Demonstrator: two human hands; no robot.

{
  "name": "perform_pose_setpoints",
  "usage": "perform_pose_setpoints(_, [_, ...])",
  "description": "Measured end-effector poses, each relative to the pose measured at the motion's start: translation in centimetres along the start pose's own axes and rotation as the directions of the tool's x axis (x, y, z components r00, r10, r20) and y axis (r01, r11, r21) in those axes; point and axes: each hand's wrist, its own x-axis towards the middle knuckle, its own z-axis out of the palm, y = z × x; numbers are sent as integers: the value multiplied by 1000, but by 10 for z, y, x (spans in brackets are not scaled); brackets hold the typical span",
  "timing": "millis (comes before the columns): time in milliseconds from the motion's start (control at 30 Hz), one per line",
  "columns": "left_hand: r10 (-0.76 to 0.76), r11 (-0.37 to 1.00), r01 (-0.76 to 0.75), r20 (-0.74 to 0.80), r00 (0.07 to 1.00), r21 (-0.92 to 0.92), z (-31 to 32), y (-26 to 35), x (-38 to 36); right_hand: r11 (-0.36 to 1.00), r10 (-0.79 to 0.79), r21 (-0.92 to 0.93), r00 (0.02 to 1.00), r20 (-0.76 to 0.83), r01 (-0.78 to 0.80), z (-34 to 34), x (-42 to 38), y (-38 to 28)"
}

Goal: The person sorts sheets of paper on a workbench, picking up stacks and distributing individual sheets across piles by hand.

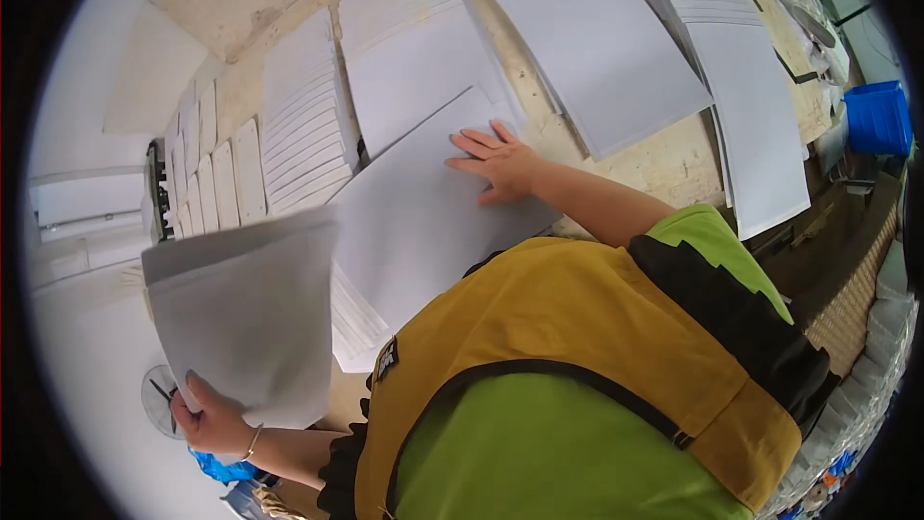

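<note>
My left hand [207, 416], at the lower left, pinches the bottom edge of some grey-white sheets [245, 327], thumb on top, and they are held up off the table. My right hand [500, 166] lies with fingers spread on a large white sheet [414, 221] near the middle of the table. That sheet sits at an angle and partly covers a stack of white sheets [414, 48] behind it. Fanned sheet edges [354, 313] show below it, beside the held sheets.
The wooden table [674, 159] bears another white stack [587, 39], fanned sheets at the right [746, 106] and left [298, 125], and small white pieces [223, 183]. A blue bin [878, 118] stands at the far right. A fan [159, 402] is at the lower left.
</note>
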Motion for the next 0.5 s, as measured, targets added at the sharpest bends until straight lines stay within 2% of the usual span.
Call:
perform_pose_setpoints(67, [20, 998, -17, 63, 998, -54, -9, 8, 8, 1000, 3, -4, 999, -32, -3, -2, 1, 1])
perform_pose_setpoints(100, [2, 1000, -7, 194, 981, 21, -8, 30, 10, 1000, -2, -4, 999, -32, 2, -7, 2, -1])
perform_pose_setpoints(133, [-20, 996, -10, 319, 947, 93, 2, 55, 15, 982, 66, 181, 998, -19, -62, -15, 2, -4])
perform_pose_setpoints(167, [141, 985, -104, 300, 944, -137, 23, 61, 15, 924, 135, 360, 991, 4, -128, -23, 1, -7])
perform_pose_setpoints(200, [296, 912, -197, 245, 923, -360, 49, 67, 12, 828, 202, 527, 979, 37, -191, -26, 0, -10])
perform_pose_setpoints(233, [316, 903, -187, 303, 899, -388, 65, 89, 12, 824, 215, 531, 976, 28, -197, -26, -6, -10])
perform_pose_setpoints(267, [338, 893, -175, 361, 869, -414, 80, 116, 8, 588, 206, 783, 974, 98, -203, -24, -18, -10])
perform_pose_setpoints(300, [342, 922, -195, 469, 814, -334, 97, 139, 6, 279, 169, 939, 973, 156, -199, -21, -31, -11])
perform_pose_setpoints(333, [315, 929, -139, 538, 782, -342, 126, 154, -4, -64, 111, 980, 975, 193, -186, -18, -41, -11])
perform_pose_setpoints(367, [332, 943, -251, 632, 700, -218, 142, 178, -9, -71, 121, 982, 975, 185, -177, -13, -49, -11])
perform_pose_setpoints(433, [496, 868, -331, 610, 618, -370, 198, 193, -40, -112, 300, 947, 899, 320, -300, 1, -63, -7])
perform_pose_setpoints(467, [487, 872, -346, 697, 526, -347, 219, 202, -55, -149, 386, 923, 839, 384, -354, 8, -68, -7])
perform_pose_setpoints(500, [468, 872, -366, 774, 426, -326, 234, 210, -67, -163, 404, 927, 834, 376, -338, 13, -70, -8])
